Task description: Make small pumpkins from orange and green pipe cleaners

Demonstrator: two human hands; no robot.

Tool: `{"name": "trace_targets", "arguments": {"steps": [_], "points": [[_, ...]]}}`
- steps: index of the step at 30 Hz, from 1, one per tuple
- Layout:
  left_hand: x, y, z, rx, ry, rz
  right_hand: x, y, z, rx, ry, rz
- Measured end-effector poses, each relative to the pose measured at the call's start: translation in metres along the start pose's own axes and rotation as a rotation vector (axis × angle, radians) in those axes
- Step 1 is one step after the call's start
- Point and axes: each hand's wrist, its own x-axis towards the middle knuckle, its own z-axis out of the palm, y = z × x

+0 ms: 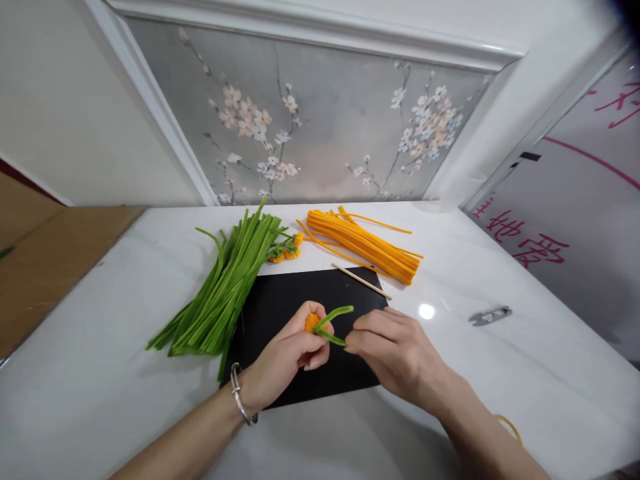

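Observation:
Between the thumb and fingers of my left hand [300, 343] is a small orange pipe-cleaner flower [313, 323]. Two ends of a green pipe cleaner [340, 311] stick out from it to the right in a V. My right hand [393, 350] is closed, its thumb and fingertips pinching the tip of the lower green end. Both hands are above a black mat [285, 290]. Behind the mat, a few finished orange flowers with green parts [291, 251] lie beside the green bundle.
A thick bundle of green pipe cleaners [225, 293] lies left, an orange bundle [363, 243] at the back. A thin wooden stick [363, 280] crosses the mat's corner. Thread snips [490, 316] lie right. Cardboard [60, 260] covers the table's left edge; a wall stands behind.

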Motion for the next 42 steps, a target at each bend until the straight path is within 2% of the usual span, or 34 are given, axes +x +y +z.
{"name": "trace_targets", "arguments": {"steps": [4,10,13,17,20,22,24,28,31,33,35,37,42], "points": [[-0.002,0.001,0.000,-0.160,-0.077,0.002,-0.003,0.001,-0.002,-0.015,0.105,0.077],[-0.002,0.000,-0.003,-0.215,-0.213,-0.010,-0.005,-0.002,0.000,-0.072,0.172,0.120],[-0.002,-0.001,0.000,-0.213,-0.191,-0.030,-0.004,-0.004,-0.001,-0.108,0.178,0.103],[0.000,-0.002,0.003,-0.098,-0.116,-0.079,-0.002,-0.004,-0.003,-0.166,0.180,0.072],[0.000,0.000,0.001,-0.025,-0.160,-0.103,0.000,-0.001,-0.004,-0.162,0.179,0.045],[-0.002,0.003,-0.002,0.106,-0.188,-0.084,-0.001,0.001,-0.005,-0.072,0.163,0.055],[-0.004,0.005,-0.004,0.389,-0.172,0.008,-0.001,0.003,-0.006,0.110,0.096,0.139],[-0.007,0.002,-0.004,1.031,-0.090,0.283,-0.002,0.005,-0.006,0.571,-0.237,0.478],[-0.006,-0.004,-0.003,1.238,-0.062,0.423,-0.001,0.005,-0.001,0.867,-0.447,0.694],[-0.005,-0.007,-0.002,1.296,-0.049,0.498,-0.001,0.004,0.003,0.933,-0.501,0.701],[-0.005,-0.009,-0.003,1.308,-0.027,0.513,0.000,0.004,0.006,0.848,-0.473,0.588],[-0.005,-0.009,-0.003,1.281,-0.003,0.480,-0.001,0.003,0.009,0.669,-0.389,0.458],[-0.006,-0.009,0.000,1.046,0.032,0.294,-0.006,0.003,0.020,-0.009,-0.165,0.304]]}}
